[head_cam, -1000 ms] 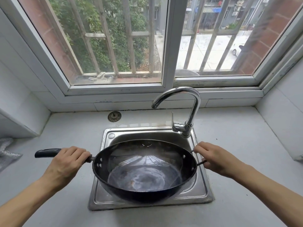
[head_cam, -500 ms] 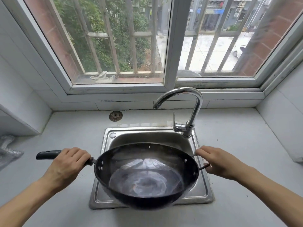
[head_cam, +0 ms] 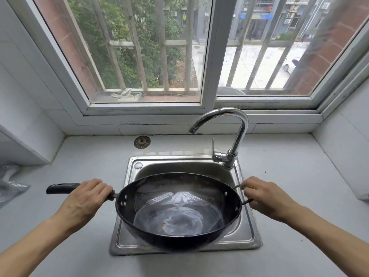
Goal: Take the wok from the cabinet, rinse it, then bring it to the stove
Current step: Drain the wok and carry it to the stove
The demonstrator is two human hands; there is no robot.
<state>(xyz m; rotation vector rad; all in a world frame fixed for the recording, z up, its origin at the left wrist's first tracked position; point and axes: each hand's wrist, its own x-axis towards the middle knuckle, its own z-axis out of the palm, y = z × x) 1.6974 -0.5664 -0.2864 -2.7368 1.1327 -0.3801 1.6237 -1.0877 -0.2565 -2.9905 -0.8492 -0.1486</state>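
The wok [head_cam: 179, 212] covers most of the sink [head_cam: 247, 232], leaving only a strip of basin open at the back. The faucet [head_cam: 237, 132] arches over the sink's rear right corner, its spout above that strip. A strainer plug [head_cam: 142, 142] lies on the bench [head_cam: 289, 176] behind the sink. Crumpled foil [head_cam: 10, 184] sits at the far left edge.

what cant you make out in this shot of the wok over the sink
Head view only:
- Sink drain and basin floor: covered by the wok.
- Middle of the long handle: wrapped by the left hand.
- Loop handle: mostly inside the right hand.
- Stove and cabinet: outside the frame.
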